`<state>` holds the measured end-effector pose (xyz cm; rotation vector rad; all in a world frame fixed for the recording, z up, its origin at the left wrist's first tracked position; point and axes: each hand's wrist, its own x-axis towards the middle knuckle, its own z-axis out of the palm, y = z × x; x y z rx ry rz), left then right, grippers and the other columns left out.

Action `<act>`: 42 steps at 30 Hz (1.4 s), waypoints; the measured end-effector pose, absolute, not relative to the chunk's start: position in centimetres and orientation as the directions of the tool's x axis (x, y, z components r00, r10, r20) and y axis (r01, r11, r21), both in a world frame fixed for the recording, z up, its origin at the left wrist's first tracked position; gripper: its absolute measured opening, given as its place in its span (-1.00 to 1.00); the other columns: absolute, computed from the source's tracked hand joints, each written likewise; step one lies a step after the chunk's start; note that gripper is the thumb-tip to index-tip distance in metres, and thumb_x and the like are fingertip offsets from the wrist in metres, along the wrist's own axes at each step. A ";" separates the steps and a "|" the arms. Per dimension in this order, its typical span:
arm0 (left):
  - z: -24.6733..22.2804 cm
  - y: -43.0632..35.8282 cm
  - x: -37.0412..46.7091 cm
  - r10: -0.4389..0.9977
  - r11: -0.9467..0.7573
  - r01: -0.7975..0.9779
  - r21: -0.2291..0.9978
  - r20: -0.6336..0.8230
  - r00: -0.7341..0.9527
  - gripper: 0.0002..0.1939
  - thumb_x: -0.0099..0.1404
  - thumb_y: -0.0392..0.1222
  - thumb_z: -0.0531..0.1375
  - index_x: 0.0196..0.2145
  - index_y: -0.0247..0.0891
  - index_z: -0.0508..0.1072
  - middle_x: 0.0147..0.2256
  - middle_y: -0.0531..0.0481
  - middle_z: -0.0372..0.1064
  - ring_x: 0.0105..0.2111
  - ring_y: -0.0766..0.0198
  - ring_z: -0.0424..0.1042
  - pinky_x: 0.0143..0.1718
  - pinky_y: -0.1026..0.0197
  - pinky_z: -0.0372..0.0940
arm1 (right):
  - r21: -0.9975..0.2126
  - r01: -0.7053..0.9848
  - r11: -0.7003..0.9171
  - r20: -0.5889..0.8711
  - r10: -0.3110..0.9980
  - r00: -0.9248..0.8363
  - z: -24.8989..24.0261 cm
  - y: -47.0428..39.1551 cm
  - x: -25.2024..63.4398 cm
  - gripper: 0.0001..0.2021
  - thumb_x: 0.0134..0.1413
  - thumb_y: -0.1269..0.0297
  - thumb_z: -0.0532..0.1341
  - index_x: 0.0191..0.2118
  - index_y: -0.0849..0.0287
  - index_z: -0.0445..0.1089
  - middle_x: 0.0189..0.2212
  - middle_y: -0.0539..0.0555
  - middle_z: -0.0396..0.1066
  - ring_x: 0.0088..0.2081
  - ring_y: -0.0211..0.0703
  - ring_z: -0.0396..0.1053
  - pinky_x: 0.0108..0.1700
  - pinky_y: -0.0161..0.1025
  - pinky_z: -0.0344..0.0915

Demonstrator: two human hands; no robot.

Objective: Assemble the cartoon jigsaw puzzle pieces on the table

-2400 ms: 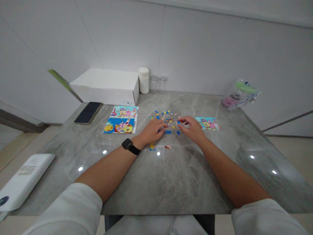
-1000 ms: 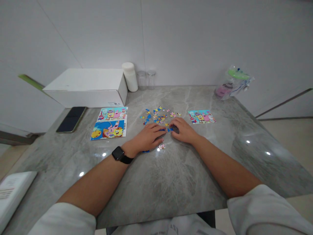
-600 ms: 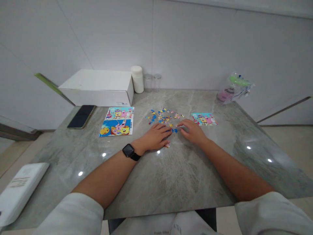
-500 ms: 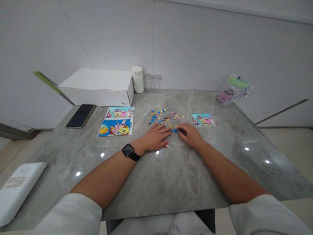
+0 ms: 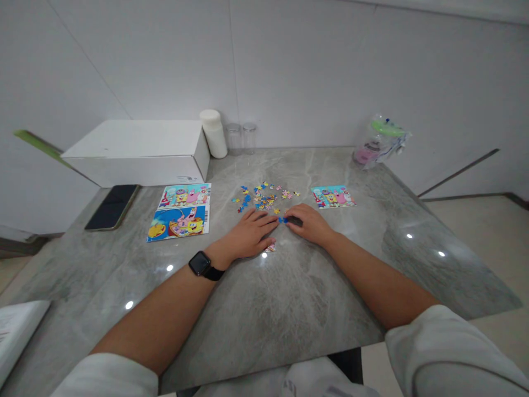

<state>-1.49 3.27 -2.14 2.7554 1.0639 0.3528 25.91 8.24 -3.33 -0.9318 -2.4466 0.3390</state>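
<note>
My left hand [image 5: 253, 234] lies flat on the grey table with its fingers spread, the fingertips beside a small blue jigsaw puzzle piece [image 5: 282, 220]. The fingers of my right hand [image 5: 308, 223] are pinched on that blue piece from the right. Below my left thumb a pinkish puzzle piece [image 5: 270, 248] is partly covered. Just beyond both hands lies a loose heap of puzzle pieces [image 5: 264, 199], blue, yellow and pink. A small cartoon picture card [image 5: 333, 197] is right of the heap, and a larger cartoon sheet [image 5: 182, 212] is to its left.
A black phone [image 5: 112, 207] lies at the left, before a white box [image 5: 136, 149]. A white bottle [image 5: 214, 135] and two clear jars [image 5: 242, 139] stand by the wall. At the back right is a plastic bag [image 5: 380, 143]. A white object [image 5: 20, 331] sits at the left edge.
The view has turned slightly to the right, so things appear shifted left. Both hands stay in nearly the same place about the blue puzzle piece.
</note>
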 end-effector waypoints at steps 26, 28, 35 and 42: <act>-1.8 3.1 -1.3 0.678 -0.730 0.637 0.248 0.144 0.721 -0.44 0.56 0.12 0.03 0.38 -0.14 0.33 0.38 -0.10 0.26 0.38 -0.05 0.14 0.45 -0.22 -0.11 | -0.494 0.586 0.642 0.337 0.763 -0.552 -3.0 7.8 24.8 -0.79 0.09 0.44 0.32 -0.14 0.08 0.52 -0.18 0.10 0.58 -0.10 0.02 0.48 0.03 -0.03 0.37; -1.8 3.1 -1.3 0.677 -0.731 0.635 0.249 0.150 0.720 -0.44 0.56 0.13 0.02 0.38 -0.13 0.33 0.38 -0.10 0.26 0.38 -0.05 0.14 0.45 -0.22 -0.11 | -0.478 0.601 0.641 0.338 0.765 -0.547 -3.0 7.7 24.7 -0.78 0.09 0.42 0.34 -0.12 0.08 0.52 -0.16 0.11 0.58 -0.09 0.04 0.48 0.04 -0.01 0.37; -1.8 3.1 -1.3 0.678 -0.730 0.637 0.246 0.151 0.719 -0.44 0.56 0.12 0.02 0.38 -0.13 0.33 0.39 -0.09 0.25 0.38 -0.05 0.14 0.45 -0.22 -0.11 | -0.492 0.620 0.612 0.321 0.789 -0.524 -3.5 7.7 24.5 -0.80 0.12 0.40 0.33 -0.12 0.07 0.52 -0.19 0.09 0.58 -0.15 0.00 0.48 -0.02 -0.06 0.38; -1.8 3.1 -1.2 0.679 -0.730 0.640 0.238 0.148 0.719 -0.44 0.56 0.12 0.03 0.37 -0.15 0.34 0.39 -0.09 0.24 0.38 -0.05 0.15 0.46 -0.21 -0.11 | -0.501 0.596 0.628 0.341 0.776 -0.531 -3.6 7.9 24.5 -0.81 0.14 0.42 0.34 -0.12 0.10 0.53 -0.20 0.09 0.57 -0.15 -0.03 0.48 -0.05 -0.09 0.37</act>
